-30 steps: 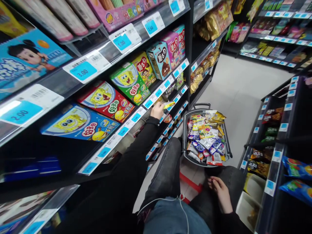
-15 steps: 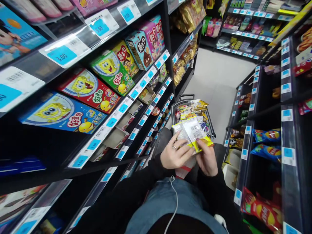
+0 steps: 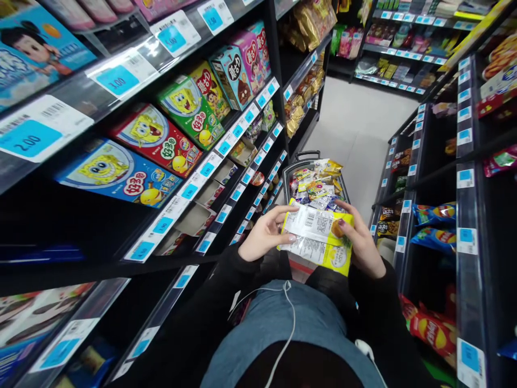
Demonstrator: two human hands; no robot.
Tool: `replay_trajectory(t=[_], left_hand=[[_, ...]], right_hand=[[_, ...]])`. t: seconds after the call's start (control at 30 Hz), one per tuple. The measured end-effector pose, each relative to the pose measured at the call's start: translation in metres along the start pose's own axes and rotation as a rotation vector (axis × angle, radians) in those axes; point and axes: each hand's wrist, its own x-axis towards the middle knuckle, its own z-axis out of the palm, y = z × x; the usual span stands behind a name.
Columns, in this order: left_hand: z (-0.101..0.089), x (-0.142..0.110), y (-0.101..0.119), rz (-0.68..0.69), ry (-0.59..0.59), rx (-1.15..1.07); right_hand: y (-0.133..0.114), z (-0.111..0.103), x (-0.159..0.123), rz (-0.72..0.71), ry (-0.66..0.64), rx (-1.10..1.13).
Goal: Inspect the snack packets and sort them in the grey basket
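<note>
Between my two hands are white-and-yellow snack packets (image 3: 313,229), seemingly two overlapping, with their printed backs and a barcode facing up. My left hand (image 3: 267,231) pinches the left edge, thumb on top near the lower side. At the right edge my right hand (image 3: 361,237) grips them, its thumb pressed on the yellow end. Just beyond them stands a dark shopping basket (image 3: 288,180) heaped with small snack packets (image 3: 315,183), partly hidden by what I hold.
Shelves (image 3: 226,153) with price tags line the left, holding snack boxes (image 3: 157,140). On the right, another rack (image 3: 466,215) carries blue bags (image 3: 434,240) and red chip bags (image 3: 432,328). Grey floor (image 3: 355,124) runs between them to a far shelf (image 3: 398,54). A white earphone cord (image 3: 291,323) hangs over my front.
The packets have come closer to me and spread out flatter. My left hand has shifted left to their edge, and my right hand has moved right. More of the basket's contents shows.
</note>
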Motion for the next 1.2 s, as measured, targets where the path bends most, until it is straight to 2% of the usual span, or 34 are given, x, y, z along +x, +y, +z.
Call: replay_trajectory(t=[0.07, 0.17, 0.33, 0.47, 0.6, 0.73, 0.83, 0.93, 1.07, 1.2], left_hand=[[0.003, -0.003, -0.001, 0.053, 0.105, 0.033], [0.006, -0.005, 0.0, 0.108, 0.189, 0.086], [0.006, -0.009, 0.004, 0.238, 0.237, 0.354], [0.006, -0.011, 0.011, 0.405, 0.217, 0.613], [0.008, -0.011, 0.018, 0.524, 0.221, 0.68], [0.013, -0.01, 0.021, 0.545, 0.28, 0.663], [0.015, -0.01, 0.022, 0.555, 0.324, 0.651], [0.015, -0.01, 0.022, 0.614, 0.363, 0.656], [0.016, -0.013, 0.026, 0.71, 0.334, 0.742], [0.019, -0.016, 0.032, 0.766, 0.338, 0.821]], right_hand=[[0.006, -0.003, -0.005, -0.101, 0.041, -0.051], [0.013, -0.009, -0.01, -0.17, -0.021, -0.135], [0.014, -0.021, -0.01, -0.22, -0.074, -0.263], [0.008, -0.029, -0.007, -0.268, -0.117, -0.386], [0.002, -0.026, -0.007, -0.333, -0.071, -0.493], [-0.001, -0.017, -0.007, -0.357, 0.01, -0.514], [-0.004, -0.011, -0.006, -0.319, 0.067, -0.486], [-0.009, -0.008, -0.005, -0.23, 0.021, -0.467], [-0.013, -0.006, -0.005, -0.086, -0.06, -0.362], [-0.012, -0.002, -0.011, -0.022, -0.035, -0.196]])
